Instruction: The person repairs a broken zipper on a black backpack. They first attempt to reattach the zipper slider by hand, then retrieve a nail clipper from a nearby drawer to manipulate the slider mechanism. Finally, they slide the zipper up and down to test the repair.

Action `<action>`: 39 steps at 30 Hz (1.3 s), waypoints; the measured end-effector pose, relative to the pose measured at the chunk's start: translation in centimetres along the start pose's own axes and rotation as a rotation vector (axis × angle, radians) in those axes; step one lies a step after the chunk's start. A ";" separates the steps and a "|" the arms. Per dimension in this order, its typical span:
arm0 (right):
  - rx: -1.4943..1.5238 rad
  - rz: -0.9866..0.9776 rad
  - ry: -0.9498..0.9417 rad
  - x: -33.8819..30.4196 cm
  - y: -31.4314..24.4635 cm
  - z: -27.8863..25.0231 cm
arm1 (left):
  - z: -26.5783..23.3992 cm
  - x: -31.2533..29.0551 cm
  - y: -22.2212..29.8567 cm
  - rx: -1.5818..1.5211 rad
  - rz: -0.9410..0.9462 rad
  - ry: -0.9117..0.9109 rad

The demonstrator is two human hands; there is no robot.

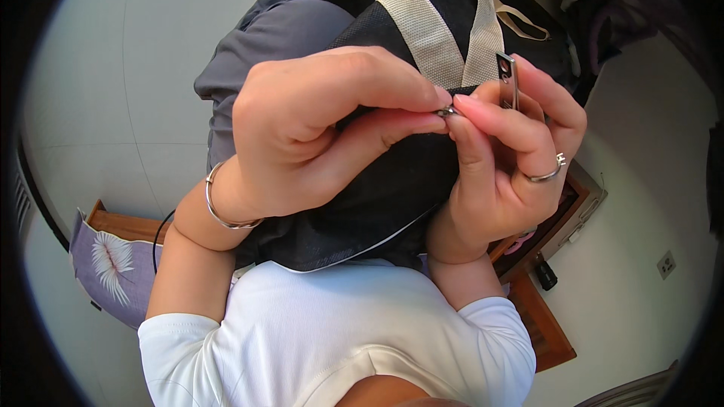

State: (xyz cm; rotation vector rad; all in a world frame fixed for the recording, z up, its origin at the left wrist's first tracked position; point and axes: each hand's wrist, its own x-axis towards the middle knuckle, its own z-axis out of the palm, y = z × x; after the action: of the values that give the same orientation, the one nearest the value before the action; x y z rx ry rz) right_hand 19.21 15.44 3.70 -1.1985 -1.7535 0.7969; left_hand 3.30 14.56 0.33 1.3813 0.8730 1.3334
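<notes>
My left hand (302,128) is closed in a pinch, thumb and forefinger on a small silvery metal piece (448,111). The fingertips of my right hand (513,158) meet it from the other side, so both hands grip this piece; its exact kind is too small to tell. Tucked among the other fingers of my right hand is a flat, shiny metal strip (507,79) with a round hole, standing upright. Below the hands a black bag (362,215) with beige webbing straps (422,26) lies across my lap.
Wooden furniture (539,324) stands to the right, with a small black cylindrical object (544,273) on it. A wall socket (666,264) is farther right. At the left lies a purple cloth with a white feather pattern (113,271). Pale tiled floor (98,105) spreads beyond.
</notes>
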 end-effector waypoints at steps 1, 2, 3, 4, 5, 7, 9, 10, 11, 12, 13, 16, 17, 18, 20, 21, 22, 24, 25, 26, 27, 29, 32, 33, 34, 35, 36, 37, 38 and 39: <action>0.011 -0.010 -0.004 -0.1 0.2 -0.2 | 0.1 0.0 0.0 -0.011 -0.003 -0.008; 0.034 -0.014 -0.008 0.0 0.3 -0.3 | 0.2 0.0 0.1 -0.023 -0.006 -0.016; 0.057 -0.017 -0.011 0.0 0.4 -0.4 | 0.3 0.0 0.1 -0.034 -0.009 -0.024; 0.079 -0.021 -0.011 0.0 0.5 -0.5 | 0.3 0.0 0.1 -0.059 -0.030 -0.016; 0.063 -0.028 -0.019 0.1 0.5 -0.6 | 0.4 -0.2 0.0 -0.084 -0.051 -0.008; 0.089 -0.020 -0.015 0.1 0.6 -0.5 | 0.4 -0.2 0.1 -0.156 -0.100 0.014; 0.152 0.012 0.000 0.1 0.6 -0.5 | 0.6 -0.1 0.4 -0.205 -0.136 0.039; 0.173 0.030 0.003 0.0 0.7 -0.5 | 0.6 -0.1 0.4 -0.230 -0.156 0.053; 0.172 0.051 -0.003 0.0 0.5 -0.5 | 0.6 -0.2 0.3 -0.211 -0.139 0.045; 0.176 0.065 -0.007 0.0 0.5 -0.5 | 0.5 -0.2 0.2 -0.193 -0.123 0.037; 0.180 0.079 -0.012 0.0 0.5 -0.5 | 0.5 -0.2 0.1 -0.175 -0.108 0.029; 0.192 0.082 -0.016 -0.1 0.6 -0.5 | 0.5 -0.1 0.0 -0.187 -0.092 0.034; 0.185 0.071 -0.016 -0.1 0.6 -0.5 | 0.6 -0.1 -0.1 -0.191 -0.081 0.033; 0.178 0.067 -0.017 -0.1 0.6 -0.5 | 0.6 -0.2 -0.2 -0.195 -0.070 0.032; 0.165 0.065 -0.018 -0.1 0.6 -0.6 | 0.6 -0.2 -0.3 -0.204 -0.066 0.033; 0.166 0.065 -0.021 -0.1 0.5 -0.6 | 0.6 -0.2 -0.3 -0.210 -0.073 0.034; 0.167 0.065 -0.022 -0.1 0.5 -0.6 | 0.6 -0.1 -0.3 -0.216 -0.079 0.035; 0.184 0.062 -0.025 0.0 0.5 -0.4 | 0.5 -0.1 -0.3 -0.210 -0.078 0.040; 0.193 0.060 -0.025 0.0 0.5 -0.4 | 0.5 -0.1 -0.3 -0.207 -0.077 0.043; 0.202 0.060 -0.021 0.0 0.5 -0.3 | 0.5 -0.1 -0.4 -0.198 -0.064 0.045; 0.189 0.057 -0.020 0.0 0.4 -0.3 | 0.5 0.0 -0.5 -0.188 -0.051 0.047; 0.142 0.048 -0.021 0.0 0.3 -0.3 | 0.5 -0.1 -0.5 -0.176 -0.037 0.054; 0.033 0.017 -0.006 -0.2 -0.1 -0.1 | 0.5 -0.1 -0.6 -0.162 -0.042 0.061; 0.011 0.006 0.000 -0.2 -0.1 0.0 | 0.4 -0.1 -0.6 -0.153 -0.048 0.059; -0.009 -0.005 0.007 -0.3 -0.1 0.1 | 0.4 -0.1 -0.6 -0.143 -0.054 0.056; -0.014 -0.016 0.013 -0.3 0.1 0.2 | 0.5 -0.1 -0.5 -0.150 -0.056 0.064; 0.033 0.009 0.011 -0.3 0.3 0.2 | 0.6 0.0 -0.5 -0.157 -0.060 0.071; 0.076 0.033 0.011 -0.3 0.5 0.3 | 0.6 0.0 -0.4 -0.167 -0.059 0.077; 0.216 0.081 0.009 -0.1 0.8 0.4 | 0.6 0.1 -0.4 -0.162 -0.035 0.065; 0.359 0.130 0.014 0.0 1.0 0.5 | 0.5 0.2 -0.5 -0.157 -0.011 0.053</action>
State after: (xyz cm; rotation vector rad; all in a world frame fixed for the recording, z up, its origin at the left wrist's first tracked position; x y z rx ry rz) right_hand 19.18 15.73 2.58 -1.0763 -1.4533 1.1232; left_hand 3.91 14.77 -0.05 1.2228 0.7916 1.4045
